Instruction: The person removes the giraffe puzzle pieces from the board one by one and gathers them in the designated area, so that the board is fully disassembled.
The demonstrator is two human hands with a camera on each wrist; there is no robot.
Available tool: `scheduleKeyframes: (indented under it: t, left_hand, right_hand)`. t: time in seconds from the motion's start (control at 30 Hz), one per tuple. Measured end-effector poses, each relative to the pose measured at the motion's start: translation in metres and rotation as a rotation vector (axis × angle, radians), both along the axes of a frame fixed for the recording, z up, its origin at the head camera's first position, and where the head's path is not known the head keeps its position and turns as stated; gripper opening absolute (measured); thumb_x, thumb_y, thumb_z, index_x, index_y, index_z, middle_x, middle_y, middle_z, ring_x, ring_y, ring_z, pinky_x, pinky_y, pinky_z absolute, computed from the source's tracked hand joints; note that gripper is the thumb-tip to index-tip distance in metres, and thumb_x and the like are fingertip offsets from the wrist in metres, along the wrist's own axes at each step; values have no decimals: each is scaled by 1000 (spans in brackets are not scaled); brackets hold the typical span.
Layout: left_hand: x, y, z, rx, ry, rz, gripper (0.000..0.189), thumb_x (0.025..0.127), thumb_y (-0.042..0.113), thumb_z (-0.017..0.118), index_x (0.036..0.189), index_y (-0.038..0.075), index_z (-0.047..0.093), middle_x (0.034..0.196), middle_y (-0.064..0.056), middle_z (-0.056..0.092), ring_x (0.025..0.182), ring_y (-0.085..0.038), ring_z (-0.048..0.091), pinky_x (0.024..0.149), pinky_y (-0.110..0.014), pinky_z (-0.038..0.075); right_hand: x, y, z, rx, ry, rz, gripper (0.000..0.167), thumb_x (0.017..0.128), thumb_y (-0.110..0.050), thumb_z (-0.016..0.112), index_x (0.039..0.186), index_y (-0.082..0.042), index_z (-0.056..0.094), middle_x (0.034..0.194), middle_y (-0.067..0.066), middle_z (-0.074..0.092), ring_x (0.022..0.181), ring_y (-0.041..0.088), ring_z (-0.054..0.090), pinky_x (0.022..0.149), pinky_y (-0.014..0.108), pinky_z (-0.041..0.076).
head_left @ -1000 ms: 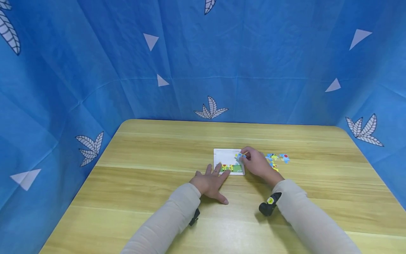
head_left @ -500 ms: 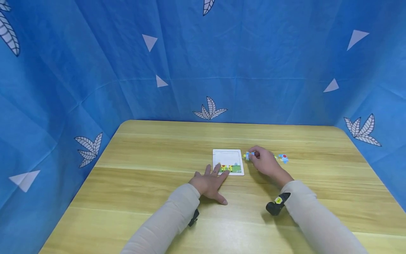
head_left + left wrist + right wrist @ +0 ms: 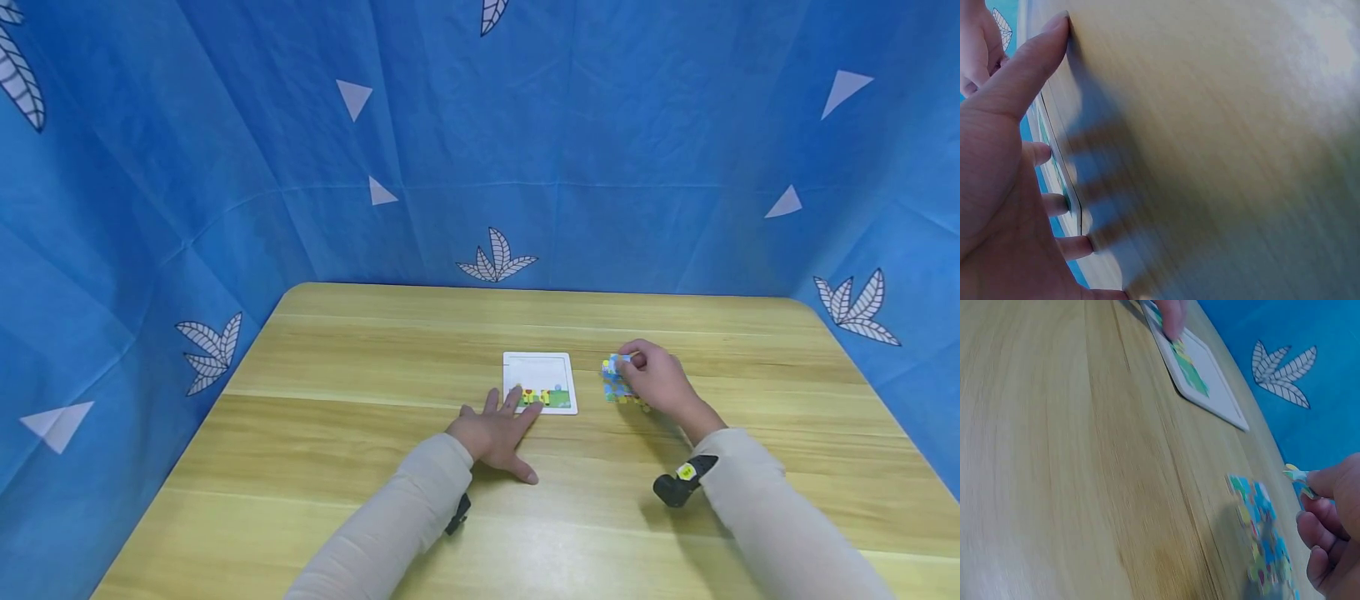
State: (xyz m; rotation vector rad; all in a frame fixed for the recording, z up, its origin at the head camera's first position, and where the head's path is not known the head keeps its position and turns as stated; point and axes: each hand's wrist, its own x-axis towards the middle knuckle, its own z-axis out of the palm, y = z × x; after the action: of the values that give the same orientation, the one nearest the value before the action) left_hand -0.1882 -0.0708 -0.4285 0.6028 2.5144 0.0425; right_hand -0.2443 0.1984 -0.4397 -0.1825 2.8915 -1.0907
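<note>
Fingers spread, my left hand (image 3: pixel 491 435) rests on the near left corner of a white puzzle tray (image 3: pixel 538 368). A strip of fitted green and yellow jigsaw pieces (image 3: pixel 557 399) lies along the tray's near side; my fingers cover part of it. To the right of the tray, my right hand (image 3: pixel 660 383) pinches one jigsaw piece (image 3: pixel 1298 477) between thumb and fingertips. This piece is held above the table, over a cluster of loose blue, green and yellow jigsaw pieces (image 3: pixel 1264 519). In the head view the right hand hides some of that cluster.
The wooden table (image 3: pixel 360 358) extends on all sides of the tray. A blue patterned curtain (image 3: pixel 637 150) hangs behind its far edge and at both sides. A black wrist device (image 3: pixel 684 481) sits on the right forearm.
My right hand has moved right, from the tray's right edge to over the loose pieces, still pinching a jigsaw piece. The left hand and the tray have stayed in place.
</note>
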Motion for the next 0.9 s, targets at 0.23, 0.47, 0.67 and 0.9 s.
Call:
scheduleKeyframes:
  t: [0.23, 0.47, 0.67, 0.9]
  left_hand:
    - [0, 0, 0, 2, 2, -3, 104, 71, 67, 66, 152, 34, 9, 160, -6, -1, 145, -36, 7, 105, -64, 22]
    - [1, -1, 2, 5, -3, 0, 104, 72, 67, 66, 152, 34, 9, 160, -6, 0, 144, -36, 7, 104, -64, 22]
    - [1, -1, 3, 1, 4, -2, 104, 71, 68, 66, 152, 34, 9, 160, -6, -1, 144, -36, 7, 105, -64, 23]
    - [0, -1, 2, 1, 9, -9, 104, 71, 68, 65, 152, 34, 9, 160, -6, 0, 144, -36, 8, 104, -64, 23]
  right_hand:
    - [4, 18, 1, 0, -6, -22, 31, 98, -20, 48, 121, -1, 56, 93, 16, 60, 63, 19, 51, 56, 32, 42]
    - [7, 36, 4, 16, -15, -42, 36, 99, -25, 47, 122, 0, 56, 96, 17, 61, 69, 19, 52, 60, 32, 42]
    - [12, 49, 2, 14, -16, -82, 40, 97, -29, 50, 122, 2, 53, 99, 20, 63, 77, 23, 58, 63, 32, 44]
    - [19, 64, -3, 49, -10, -111, 39, 95, -31, 53, 115, 2, 55, 95, 20, 66, 75, 21, 57, 64, 31, 42]
